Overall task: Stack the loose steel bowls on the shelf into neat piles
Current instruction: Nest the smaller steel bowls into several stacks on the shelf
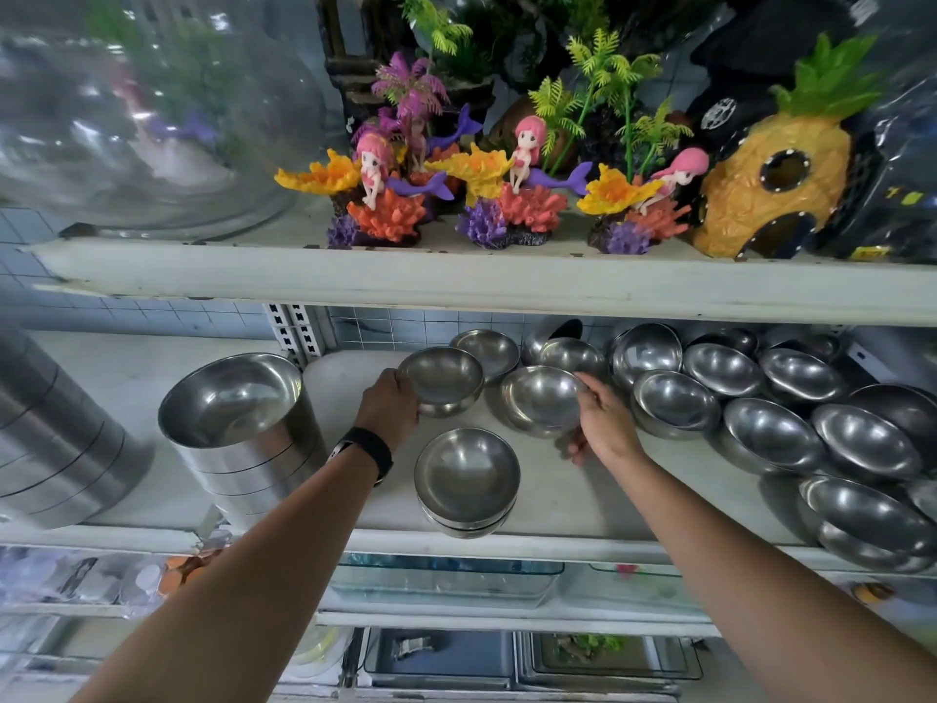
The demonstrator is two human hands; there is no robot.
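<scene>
At the far left of the white middle shelf (583, 499) stands a tall column of nested straight-sided steel tubs (56, 438), cut off by the frame edge. Just right of it is a shorter stack of straight-sided steel tubs (243, 433), the top one empty and shining. A bare patch of shelf lies behind and right of this stack, up to the slotted white upright (299, 332).

The left hand (388, 408), with a black wristband (367, 451) on its wrist, is clamped on the left rim of a round footed steel bowl (441, 380); thumb and fingers wrap its side. Whether that bowl rests on the shelf or is lifted, I cannot tell. In front of it, at the shelf's front lip, sits a small pile of nested round steel bowls (466, 482), empty on top, partly overhanging the edge.

The right hand (603, 423) grips the right rim of a tilted round steel bowl (542, 400), fingers over the rim and thumb beneath. Open shelf lies in front of this hand.

Further right, many loose round steel bowls (770, 433) crowd the shelf, leaning and overlapping, reaching the front lip at the far right.
</scene>
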